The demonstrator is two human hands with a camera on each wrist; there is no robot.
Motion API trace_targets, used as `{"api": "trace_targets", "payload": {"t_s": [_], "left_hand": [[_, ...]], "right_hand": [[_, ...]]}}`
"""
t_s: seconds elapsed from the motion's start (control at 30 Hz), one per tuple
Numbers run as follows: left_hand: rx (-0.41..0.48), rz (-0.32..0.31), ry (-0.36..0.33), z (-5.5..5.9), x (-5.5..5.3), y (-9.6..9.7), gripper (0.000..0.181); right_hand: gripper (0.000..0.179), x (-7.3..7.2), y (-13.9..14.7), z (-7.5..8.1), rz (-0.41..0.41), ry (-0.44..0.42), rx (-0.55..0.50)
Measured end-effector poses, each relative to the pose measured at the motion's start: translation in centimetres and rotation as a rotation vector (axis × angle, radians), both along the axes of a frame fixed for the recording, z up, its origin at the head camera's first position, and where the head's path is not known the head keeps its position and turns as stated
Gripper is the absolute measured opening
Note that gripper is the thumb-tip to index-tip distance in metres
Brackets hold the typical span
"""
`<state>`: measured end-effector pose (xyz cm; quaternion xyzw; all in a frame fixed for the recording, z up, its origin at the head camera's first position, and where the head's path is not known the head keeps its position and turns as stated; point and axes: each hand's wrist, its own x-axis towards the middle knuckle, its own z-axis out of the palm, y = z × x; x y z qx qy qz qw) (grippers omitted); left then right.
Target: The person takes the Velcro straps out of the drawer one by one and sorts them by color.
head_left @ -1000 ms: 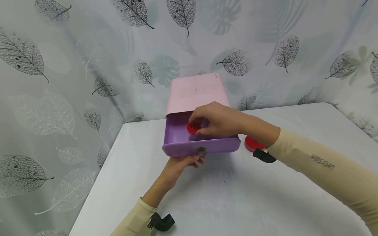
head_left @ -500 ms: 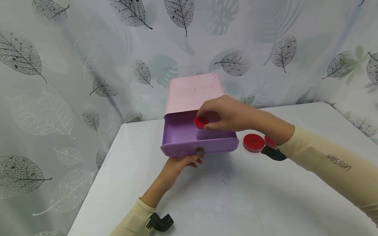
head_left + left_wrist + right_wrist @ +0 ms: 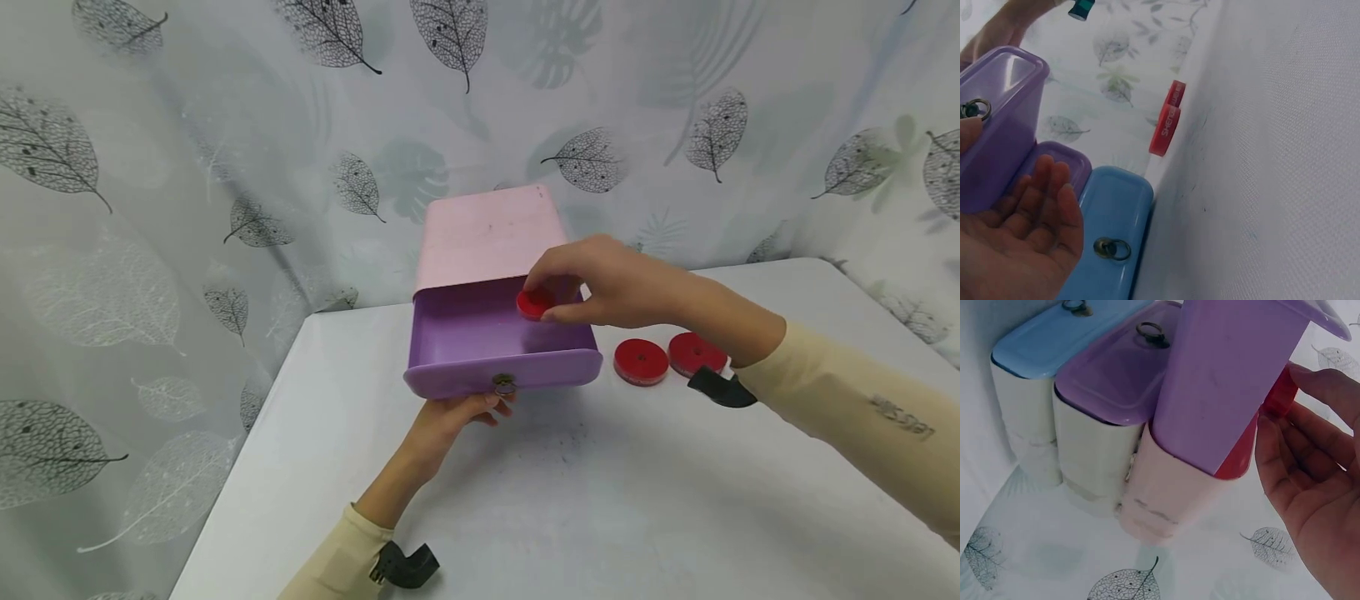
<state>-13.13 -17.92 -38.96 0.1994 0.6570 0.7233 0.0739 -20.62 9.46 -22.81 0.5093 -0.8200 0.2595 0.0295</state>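
Observation:
My right hand (image 3: pixel 611 283) pinches a red tape roll (image 3: pixel 534 304) between thumb and fingers, over the right side of the pulled-out purple drawer (image 3: pixel 465 333). In the right wrist view this roll (image 3: pixel 1282 394) sits at my fingertips beside the drawer's side wall. My left hand (image 3: pixel 446 429) is under the drawer front. Its thumb touches the front near the ring pull (image 3: pixel 977 109) in the left wrist view, while the other visible fingers lie loosely bent below. The drawer sticks out of the pink top box (image 3: pixel 487 233) of a small cabinet.
Two more red tape rolls, one nearer (image 3: pixel 641 362) and one farther right (image 3: pixel 696 354), lie on the white table (image 3: pixel 637 500). Below the top drawer are a shut purple drawer (image 3: pixel 1113 375) and a shut blue drawer (image 3: pixel 1119 219). A leaf-patterned curtain (image 3: pixel 300 125) hangs behind.
My right hand has lifted the tape roll and moved it right, from the drawer's middle to its right side. The two rolls on the table have come into fuller view. My left hand stays put.

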Motion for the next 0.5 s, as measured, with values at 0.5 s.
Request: {"api": "trace_targets", "payload": {"t_s": [0.5], "left_hand": [[0.013,-0.007,0.013,0.1,0.1,0.0,0.044]], "right_hand": [[0.033,0.3,3.1,0.2,-0.043,-0.019,-0.029]]}}
